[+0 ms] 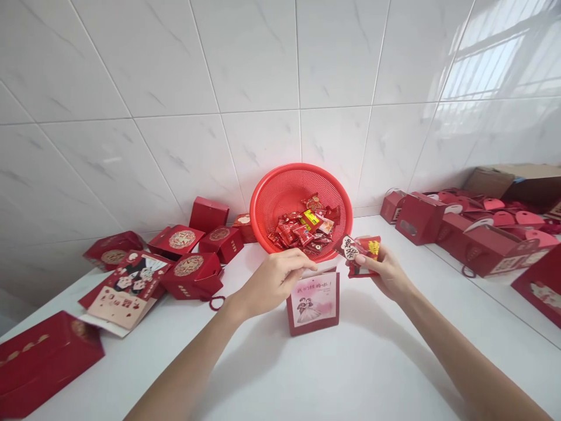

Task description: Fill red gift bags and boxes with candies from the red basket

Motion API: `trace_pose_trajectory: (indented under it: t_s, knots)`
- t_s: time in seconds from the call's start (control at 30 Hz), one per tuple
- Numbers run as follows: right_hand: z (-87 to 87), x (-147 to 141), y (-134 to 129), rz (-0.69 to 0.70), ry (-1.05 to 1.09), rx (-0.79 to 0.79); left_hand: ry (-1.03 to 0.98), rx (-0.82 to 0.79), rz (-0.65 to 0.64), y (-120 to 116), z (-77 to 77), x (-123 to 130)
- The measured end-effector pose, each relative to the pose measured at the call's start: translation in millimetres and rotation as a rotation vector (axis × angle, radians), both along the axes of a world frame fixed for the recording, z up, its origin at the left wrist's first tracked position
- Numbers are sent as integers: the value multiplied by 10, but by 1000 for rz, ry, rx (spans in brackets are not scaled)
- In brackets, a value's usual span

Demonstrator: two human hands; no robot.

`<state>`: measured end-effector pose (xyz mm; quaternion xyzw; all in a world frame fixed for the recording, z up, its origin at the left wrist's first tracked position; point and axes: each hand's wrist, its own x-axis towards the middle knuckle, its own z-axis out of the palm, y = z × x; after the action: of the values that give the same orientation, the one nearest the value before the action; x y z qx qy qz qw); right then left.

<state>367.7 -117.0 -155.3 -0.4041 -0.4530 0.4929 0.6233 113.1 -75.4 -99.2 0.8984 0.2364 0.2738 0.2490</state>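
A small red box [314, 301] with a pink and white front showing a drawn couple stands upright in the middle of the white table. Over its top left edge is my left hand [280, 278], fingers bent and close together at the box's rim; whether they grip it is hard to see. My right hand [389, 270], just right of the box, pinches red candy packets [364, 256], one with gold print. Behind the box, a red plastic basket [258, 202] leans toward me with wrapped candies [302, 229] in its lower part.
Several closed red boxes [191, 272] and a printed card box [129, 286] lie at the left. A large red box [44, 356] is at the near left. Rows of red boxes [482, 240] and a cardboard carton [526, 171] stand right. A tiled wall [263, 70] rises behind.
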Motion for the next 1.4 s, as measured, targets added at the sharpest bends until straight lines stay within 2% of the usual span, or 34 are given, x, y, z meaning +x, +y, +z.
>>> trace_pose_trajectory:
  t_s: [0.13,0.23,0.3,0.4,0.5,0.63,0.73,0.83,0.97,1.2,1.4]
  knots:
    - [260,107,-108,149,-186,57,-120,-217,-8,24,-99,104]
    - [516,96,-154,233,-364,96,-130,-361,12,17,-115,98]
    - [701,59,-168,247,-546,154,-99,-415,9,16,-107,69]
    - [926,-30,-174,264,-855,253,-51,-411,-13,22,-84,17]
    - [1032,-162,-157,289,-1093,251,-19,-406,-16,24,-62,-17]
    - [1041,-329,-112,295,-1258,206,-16,-489,-87,9,-28,-23]
    - [1020,-379,-93,240,-1166,249,9,-522,-79,0,-7,-20]
    - [975,-378,-85,207,-884,308,41,-508,-10,-2,0,-20]
    - [881,-395,-53,216,-602,310,39,-484,-10,-12,10,-15]
    - [795,-532,9,260,-500,300,-34,-528,-145,-31,-7,-12]
    - [735,-577,38,223,-437,324,-100,-333,-59,-65,-23,3]
